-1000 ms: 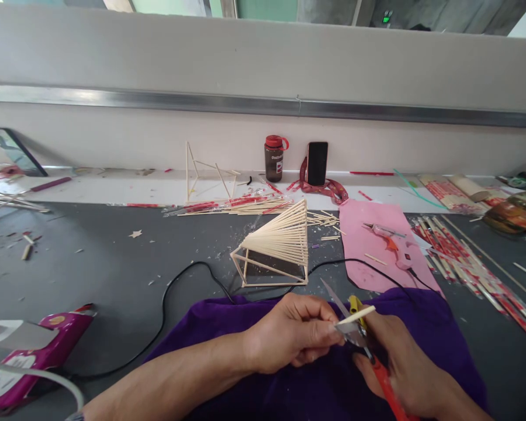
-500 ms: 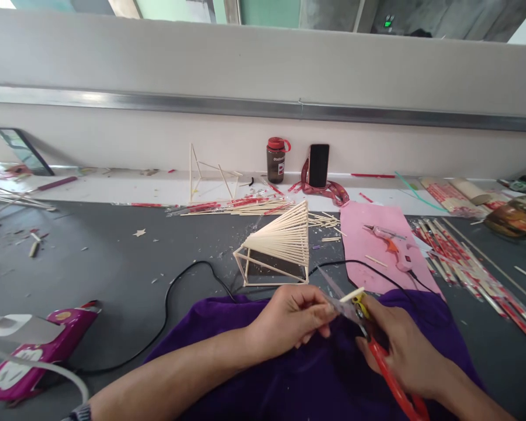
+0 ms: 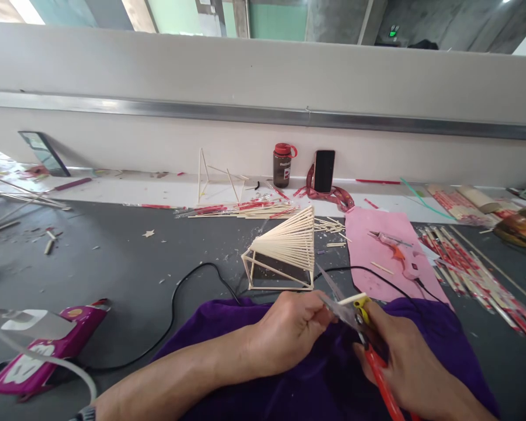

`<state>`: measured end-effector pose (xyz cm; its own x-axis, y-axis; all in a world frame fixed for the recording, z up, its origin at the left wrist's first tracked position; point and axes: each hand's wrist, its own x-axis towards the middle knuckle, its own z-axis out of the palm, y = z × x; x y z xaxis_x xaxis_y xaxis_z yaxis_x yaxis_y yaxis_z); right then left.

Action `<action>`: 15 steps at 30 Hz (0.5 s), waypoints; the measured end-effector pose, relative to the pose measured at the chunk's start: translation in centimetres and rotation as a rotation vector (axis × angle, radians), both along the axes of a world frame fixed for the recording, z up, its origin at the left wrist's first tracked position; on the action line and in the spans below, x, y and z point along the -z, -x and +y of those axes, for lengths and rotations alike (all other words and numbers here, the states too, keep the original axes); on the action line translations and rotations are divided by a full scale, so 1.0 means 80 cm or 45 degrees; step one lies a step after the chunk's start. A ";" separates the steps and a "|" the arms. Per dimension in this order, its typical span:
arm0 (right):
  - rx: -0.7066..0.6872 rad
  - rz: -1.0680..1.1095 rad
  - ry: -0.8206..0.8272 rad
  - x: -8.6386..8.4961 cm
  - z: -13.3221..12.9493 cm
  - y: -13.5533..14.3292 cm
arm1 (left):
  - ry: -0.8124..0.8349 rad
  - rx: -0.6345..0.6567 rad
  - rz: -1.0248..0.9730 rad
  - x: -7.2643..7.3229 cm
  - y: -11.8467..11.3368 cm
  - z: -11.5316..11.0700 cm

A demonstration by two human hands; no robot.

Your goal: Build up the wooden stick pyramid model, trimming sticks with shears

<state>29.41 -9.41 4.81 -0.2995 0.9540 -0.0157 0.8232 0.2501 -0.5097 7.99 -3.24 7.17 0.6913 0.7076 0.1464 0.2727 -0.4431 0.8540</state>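
Observation:
My right hand (image 3: 397, 351) is closed on red-handled scissors (image 3: 379, 374), whose open blades point up and left. A short pale stick (image 3: 353, 299) lies by the blades, next to a yellow part (image 3: 363, 310). My left hand (image 3: 296, 327) is pinched at the blades' left side; what its fingertips hold is hidden. Both hands are over purple cloth (image 3: 228, 321). Just beyond them stands a model of pale sticks (image 3: 287, 248), with a fan of sticks on a frame.
A pink glue gun (image 3: 403, 257) rests on a pink sheet (image 3: 363, 234). Wrapped sticks (image 3: 477, 269) lie at right. A bottle (image 3: 282, 166) and phone (image 3: 324, 171) stand behind. A black cable (image 3: 173, 304) crosses the table; a magenta power strip (image 3: 52, 351) is at left.
The view has shifted, so the scene sits slightly lower and farther right. My left fingers have curled in more beside the blades. My right hand still holds the scissors.

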 end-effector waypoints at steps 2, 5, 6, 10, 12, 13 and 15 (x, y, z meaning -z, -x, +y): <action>-0.041 0.008 -0.009 0.001 0.003 -0.005 | 0.161 0.044 -0.071 -0.002 0.001 0.000; -0.112 0.030 -0.042 0.003 0.010 -0.011 | 0.445 0.061 -0.196 -0.003 0.000 -0.002; -0.133 0.040 -0.063 0.003 0.013 -0.012 | 0.558 0.075 -0.248 -0.003 -0.001 -0.003; -0.173 0.072 -0.149 0.002 0.025 -0.017 | 1.018 0.161 -0.427 -0.001 -0.005 -0.005; -0.195 0.077 -0.150 0.001 0.030 -0.019 | 1.208 0.175 -0.460 0.001 -0.007 -0.006; -0.214 0.081 -0.144 0.000 0.032 -0.020 | 1.296 0.190 -0.480 0.002 -0.007 -0.007; -0.254 0.095 -0.140 -0.003 0.035 -0.021 | 1.475 0.269 -0.542 0.004 -0.007 -0.010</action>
<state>31.06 -6.58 5.01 -0.4784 0.8707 0.1141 0.7132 0.4610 -0.5281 8.53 -4.04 6.84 0.8576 0.4507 -0.2478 -0.1049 0.6249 0.7736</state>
